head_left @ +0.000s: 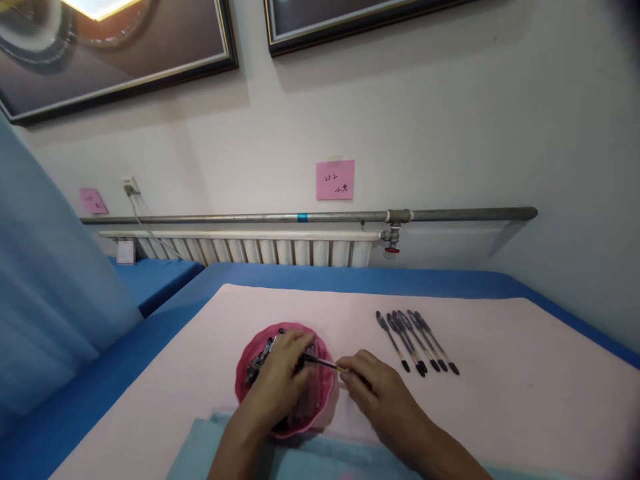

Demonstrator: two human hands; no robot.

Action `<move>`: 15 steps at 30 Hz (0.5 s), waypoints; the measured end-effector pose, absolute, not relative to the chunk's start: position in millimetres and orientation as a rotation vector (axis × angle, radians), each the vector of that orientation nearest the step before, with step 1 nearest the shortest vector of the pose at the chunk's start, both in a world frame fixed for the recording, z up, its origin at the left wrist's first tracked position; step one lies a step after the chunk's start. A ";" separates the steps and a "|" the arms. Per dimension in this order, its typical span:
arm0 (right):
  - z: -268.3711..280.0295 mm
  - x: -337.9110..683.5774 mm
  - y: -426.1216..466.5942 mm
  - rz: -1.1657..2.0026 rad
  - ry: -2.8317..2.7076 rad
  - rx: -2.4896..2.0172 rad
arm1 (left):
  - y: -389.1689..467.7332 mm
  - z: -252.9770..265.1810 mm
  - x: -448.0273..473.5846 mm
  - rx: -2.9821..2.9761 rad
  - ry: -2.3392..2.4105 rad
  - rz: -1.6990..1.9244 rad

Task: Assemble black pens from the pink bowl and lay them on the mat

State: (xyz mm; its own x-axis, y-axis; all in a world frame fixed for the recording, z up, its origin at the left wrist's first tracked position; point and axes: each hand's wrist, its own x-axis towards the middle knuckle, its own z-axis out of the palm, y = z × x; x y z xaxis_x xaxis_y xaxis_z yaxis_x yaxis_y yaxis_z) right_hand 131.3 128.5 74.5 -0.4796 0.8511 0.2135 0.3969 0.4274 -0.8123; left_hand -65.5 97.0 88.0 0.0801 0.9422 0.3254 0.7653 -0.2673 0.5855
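Note:
Over a pink scalloped bowl, my left hand is closed on the dark end of a slim pen. The thumb and fingers of my right hand pinch its other, amber-coloured end, just right of the bowl's rim. Whether the pen is whole or in parts I cannot make out. Black pen parts lie in the left of the bowl, and clear tubes fill its right side, partly hidden under my left hand.
Several assembled black pens lie in a slanted row on the pale pink table cover, right of the bowl. Light blue cloth is along the near edge. Behind the table are a radiator and a pipe; a blue curtain hangs left.

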 end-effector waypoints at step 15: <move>69.9 199.1 162.8 1.044 -1.339 -1.303 | 104.7 74.6 -87.7 1.727 1.993 1.080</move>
